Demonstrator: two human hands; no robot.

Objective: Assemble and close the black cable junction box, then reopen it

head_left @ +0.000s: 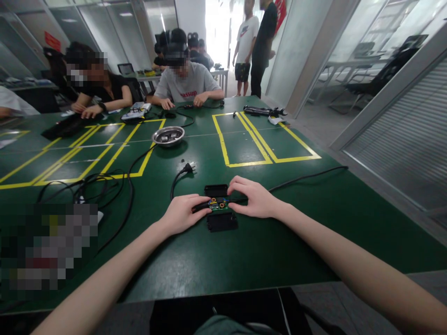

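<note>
In front of me on the green table lies a small circuit board (218, 204) with ring-shaped copper coils. My left hand (181, 213) pinches the black power cord (199, 207) at the board's left end, thumb below and fingers above. My right hand (256, 197) curves around the board's right end, thumb and fingers apart; its fingertips are near the board and one black case half (215, 190). That case half lies just beyond the board. The other case half (222, 222) lies on the near side. A black cable (307, 177) runs off rightward from under my right hand.
A metal bowl (168, 136) holding small metal parts stands farther back. A plug (188, 168) on a cord lies beyond my left hand. Tangled cables (101, 184) spread to the left. Yellow tape (249, 164) marks the table. Opposite, people work with their hands; a black tripod (263, 111) lies far right.
</note>
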